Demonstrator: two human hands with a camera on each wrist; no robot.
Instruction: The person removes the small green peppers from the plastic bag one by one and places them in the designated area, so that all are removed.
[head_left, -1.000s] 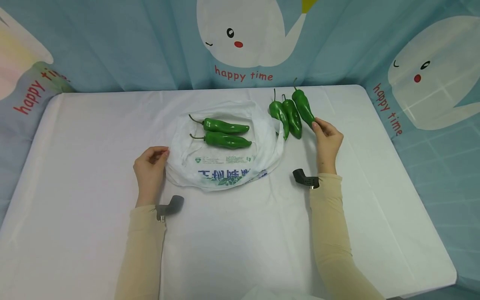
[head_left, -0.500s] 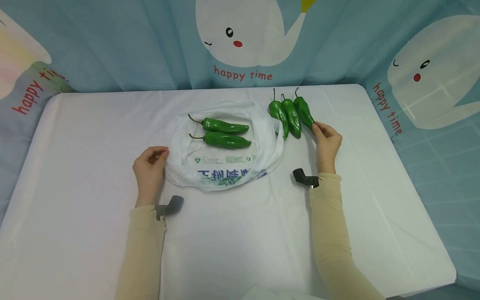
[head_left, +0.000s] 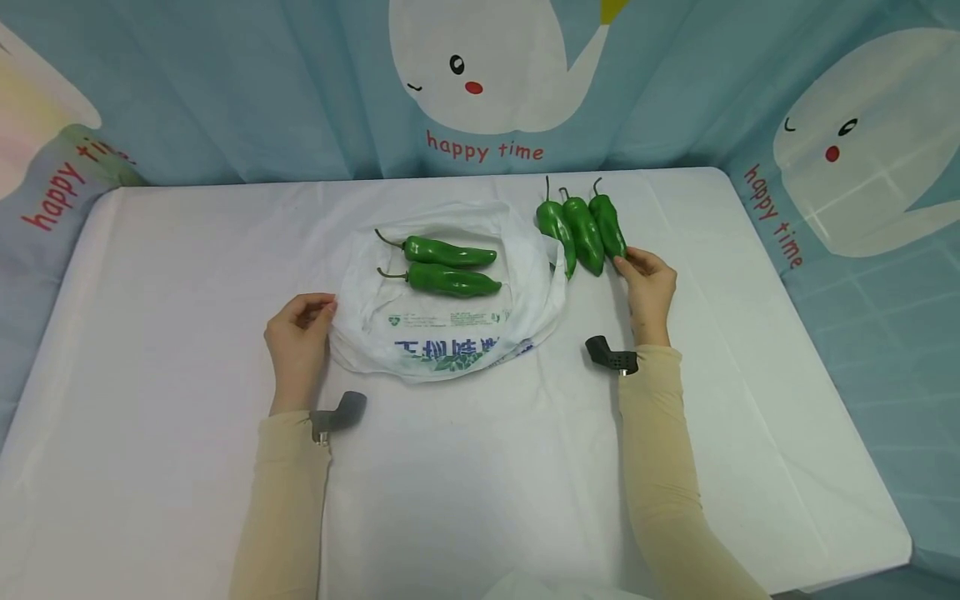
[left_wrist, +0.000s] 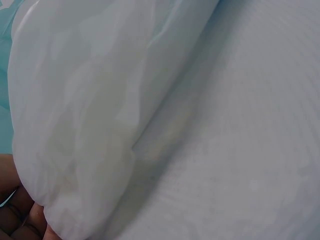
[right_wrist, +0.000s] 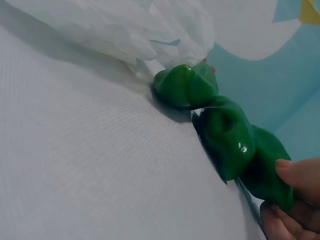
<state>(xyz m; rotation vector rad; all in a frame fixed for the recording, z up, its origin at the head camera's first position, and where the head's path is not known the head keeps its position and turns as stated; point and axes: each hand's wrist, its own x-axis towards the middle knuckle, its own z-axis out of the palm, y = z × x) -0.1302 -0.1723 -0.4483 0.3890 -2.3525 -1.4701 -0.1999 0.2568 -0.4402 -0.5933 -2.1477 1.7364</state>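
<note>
A white plastic bag (head_left: 360,333) with blue print lies spread on the table, and two green peppers (head_left: 453,281) rest on it with stems to the left. My left hand (head_left: 298,342) pinches the bag's left edge between thumb and fingers; in the left wrist view the bag (left_wrist: 85,115) fills much of the picture. Beside the bag's right side three more green peppers (head_left: 582,235) lie side by side, stems pointing away. My right hand (head_left: 649,292) pinches the tip of the rightmost pepper (right_wrist: 267,167), which lies against the middle one (right_wrist: 229,135).
The white-covered table (head_left: 480,483) ends at a blue curtain (head_left: 300,92) along the back and right. A pale sheet-like thing (head_left: 555,587) shows at the front edge. Dark wrist cameras (head_left: 341,412) sit on both sleeves.
The rightmost pepper has come down and left in my right hand, turning more parallel to the two beside it. My left hand has stayed on the bag's edge.
</note>
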